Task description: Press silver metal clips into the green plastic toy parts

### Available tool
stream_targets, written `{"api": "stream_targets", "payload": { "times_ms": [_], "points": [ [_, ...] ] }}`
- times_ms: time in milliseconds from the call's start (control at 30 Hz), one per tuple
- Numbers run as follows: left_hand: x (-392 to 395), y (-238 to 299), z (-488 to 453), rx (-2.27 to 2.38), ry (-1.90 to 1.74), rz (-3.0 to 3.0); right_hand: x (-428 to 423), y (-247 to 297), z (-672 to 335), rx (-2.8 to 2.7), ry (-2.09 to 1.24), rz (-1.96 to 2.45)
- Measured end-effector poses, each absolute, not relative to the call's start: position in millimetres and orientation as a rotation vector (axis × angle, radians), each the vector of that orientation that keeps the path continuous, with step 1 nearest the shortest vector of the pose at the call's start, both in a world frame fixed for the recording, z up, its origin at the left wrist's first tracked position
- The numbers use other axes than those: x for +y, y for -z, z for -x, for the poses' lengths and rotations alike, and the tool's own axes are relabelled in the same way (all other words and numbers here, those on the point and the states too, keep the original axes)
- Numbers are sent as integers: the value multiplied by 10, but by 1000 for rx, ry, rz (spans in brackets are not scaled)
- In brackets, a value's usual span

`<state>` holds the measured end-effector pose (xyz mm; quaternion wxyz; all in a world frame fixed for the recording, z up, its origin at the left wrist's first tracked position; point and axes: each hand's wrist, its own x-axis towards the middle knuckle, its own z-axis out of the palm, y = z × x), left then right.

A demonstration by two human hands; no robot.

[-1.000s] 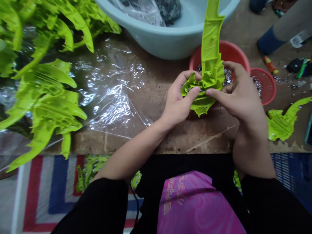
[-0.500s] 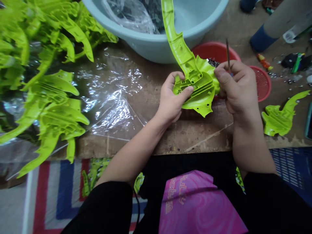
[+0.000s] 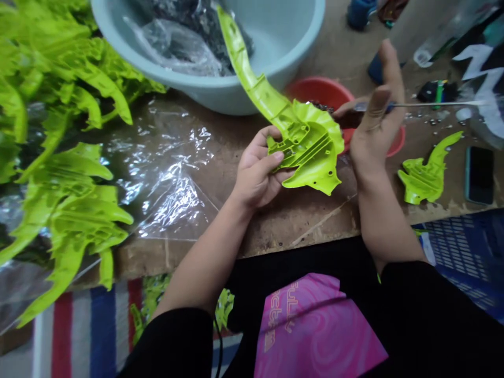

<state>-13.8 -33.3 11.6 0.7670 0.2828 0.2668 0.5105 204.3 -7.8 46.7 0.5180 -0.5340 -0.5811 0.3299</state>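
My left hand [image 3: 258, 170] grips a lime-green plastic shell piece [image 3: 311, 152] by its lower left edge, thumb on top. The piece shows its ribbed inner side, and its long curved arm reaches up over the blue basin. To its right my right hand [image 3: 376, 123] is raised, apart from the piece. A thin screwdriver [image 3: 431, 104] lies across its fingers, the metal shaft pointing right; the index finger and thumb stick up. Just behind this hand is a red bowl [image 3: 311, 86] with small dark screws in it, partly hidden.
A light blue basin [image 3: 205, 94] holds clear plastic bags. Lime-green pieces [image 3: 51, 63] are heaped at the left beside a clear plastic sheet [image 3: 173, 199]. On the right lie another green piece [image 3: 425, 176], a phone [image 3: 479, 175] and scattered small metal bits. A blue crate [image 3: 464, 257] stands below the table edge.
My right hand has moved away from the green piece and turned, the screwdriver swinging from upright to pointing right. The left hand still holds the piece. The view has shifted right.
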Motion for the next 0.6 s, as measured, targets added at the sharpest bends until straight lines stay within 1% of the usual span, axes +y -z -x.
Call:
{"api": "stream_targets", "payload": {
  "times_ms": [167,333,400,533,600],
  "points": [
    [-228,-62,194,524,-1144,-674,-173,-526,-2254,-1220,-871,1291],
    [-170,-36,229,524,-1117,-777,-229,-385,-2328,-960,-771,1208],
    [-206,-28,222,535,-1030,-793,-404,-324,-2228,-923,-875,1195],
    [-341,0,133,512,-860,-824,-900,-209,-1930,-816,-1202,1229],
    [-392,27,65,487,-799,-845,-1102,-171,-1894,-734,-1238,1232]
  ]
}}
